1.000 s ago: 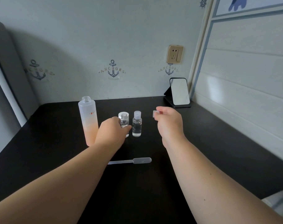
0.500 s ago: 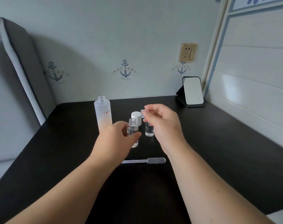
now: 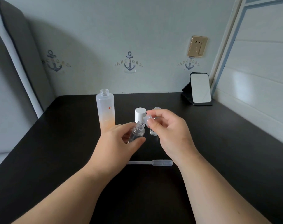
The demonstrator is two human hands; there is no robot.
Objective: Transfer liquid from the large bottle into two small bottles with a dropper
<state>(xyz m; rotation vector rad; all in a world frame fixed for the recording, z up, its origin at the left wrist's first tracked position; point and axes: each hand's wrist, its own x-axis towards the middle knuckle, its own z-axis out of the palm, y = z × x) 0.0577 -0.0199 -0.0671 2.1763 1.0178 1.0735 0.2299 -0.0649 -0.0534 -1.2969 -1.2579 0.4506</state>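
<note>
the left hand (image 3: pixel 121 143) grips an uncapped small bottle (image 3: pixel 136 132), tilted, above the black counter (image 3: pixel 56 143). the right hand (image 3: pixel 168 131) pinches a small clear cap (image 3: pixel 147 120) just beside its mouth. the large bottle (image 3: pixel 106 113) (open-topped) stands at left, a second small bottle (image 3: pixel 153 131) behind the right hand, the dropper (image 3: pixel 153 162) lying nearer.

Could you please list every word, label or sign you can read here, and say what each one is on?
"ANCHORS": wall motif, across a printed anchor.
The left motif and right motif look the same, partly legible.
Large bottle: small red print, too blurred to read.
Nothing else carries text.
</note>
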